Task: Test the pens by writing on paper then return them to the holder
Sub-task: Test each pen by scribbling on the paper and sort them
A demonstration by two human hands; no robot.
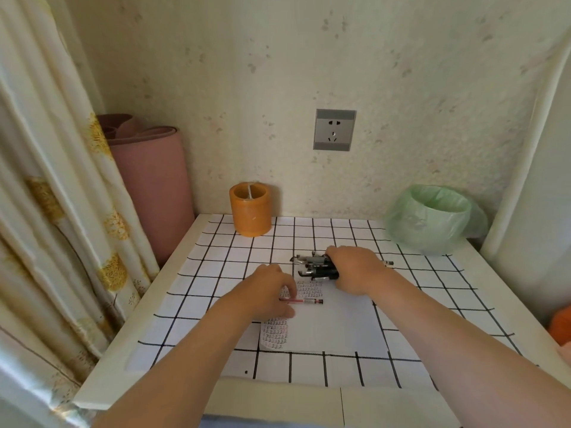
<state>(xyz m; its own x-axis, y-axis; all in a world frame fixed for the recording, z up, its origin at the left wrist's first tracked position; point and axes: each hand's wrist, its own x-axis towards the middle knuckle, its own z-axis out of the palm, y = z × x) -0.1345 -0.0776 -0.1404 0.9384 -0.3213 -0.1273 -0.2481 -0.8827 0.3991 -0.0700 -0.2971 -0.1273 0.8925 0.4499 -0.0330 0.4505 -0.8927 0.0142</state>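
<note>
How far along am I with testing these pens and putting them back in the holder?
Done: the paper bears rows of small marks, so some testing has likely happened. In hand: your left hand pinches the red pen lying on the paper, and your right hand grips a bundle of black pens. Left: no pens show above the orange holder, so returning them all remains.

Black pens (315, 267) bundled, red pen (304, 301) on paper (340, 325)

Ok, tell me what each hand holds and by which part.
The right hand grips a bundle of black pens around their middles; the left hand pinches the red pen at its left end, as it lies on the paper.
</note>
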